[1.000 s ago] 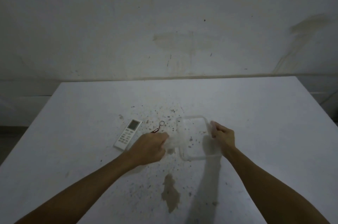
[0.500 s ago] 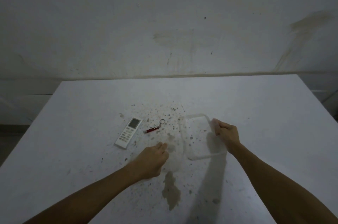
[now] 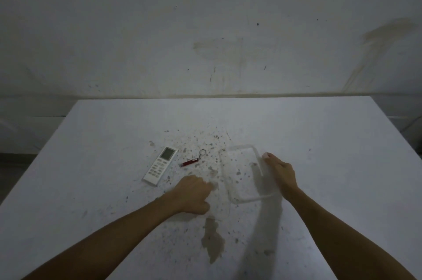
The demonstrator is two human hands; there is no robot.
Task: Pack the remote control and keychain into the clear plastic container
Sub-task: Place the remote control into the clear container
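Note:
A white remote control point(image 3: 160, 167) lies face up on the table, left of centre. Just to its right is a red keychain point(image 3: 190, 162) with a metal ring. The clear plastic container point(image 3: 251, 199) sits to the right of the keychain, and nothing shows inside it. My right hand point(image 3: 282, 172) grips the container's right rim. My left hand point(image 3: 194, 196) is closed on a faint clear piece point(image 3: 215, 202), apparently the lid, at the container's near-left side. Neither hand touches the remote or the keychain.
The white table point(image 3: 331, 142) carries many dark specks around the objects and a brown stain point(image 3: 213, 241) near me. A stained wall runs along the table's far edge. The table's left and right edges are in view.
My left hand has pulled back toward me, away from the keychain, drawing the clear piece off the container's left side. The keychain is now uncovered. The container has shifted slightly right.

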